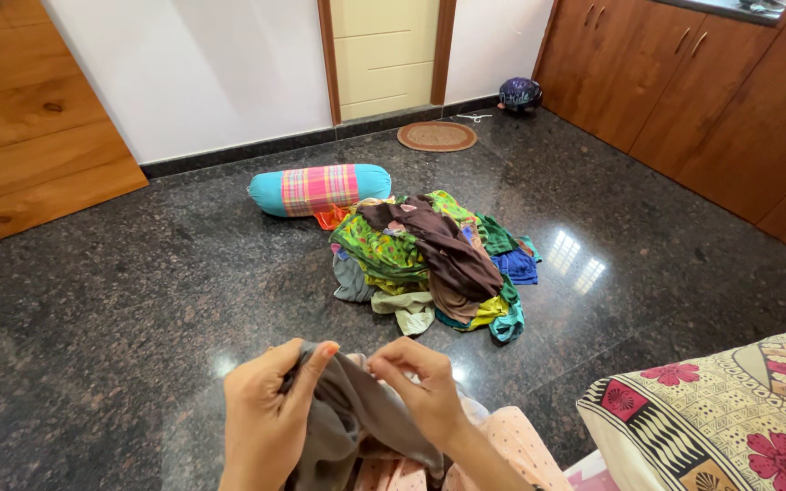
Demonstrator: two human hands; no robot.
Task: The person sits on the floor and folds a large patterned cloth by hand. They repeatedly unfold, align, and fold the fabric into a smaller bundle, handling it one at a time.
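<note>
1. I saw my left hand (pixel 266 414) and right hand (pixel 420 391) low in the near centre of the view, both pinching the top edge of a grey-brown garment (pixel 347 427).
2. Each grip was closed on the cloth: the left hand's fingers (pixel 313 359) folded over one corner, the right hand's fingertips (pixel 384 364) nipped the edge just beside it.
3. The garment hung down and toward me from the two grips, its length running near-to-far over a pink patterned cloth (pixel 511 445) in my lap.
4. The hands sat close together, so the held edge between them was short; neither was clearly nearer the cloth.
5. Farther off, straight ahead on the dark stone floor (pixel 120 300), lay a pile of mixed clothes (pixel 429 259), with a turquoise bolster (pixel 318 189) beyond it.
6. A floral pillow (pixel 730 418) lay at near right.
</note>
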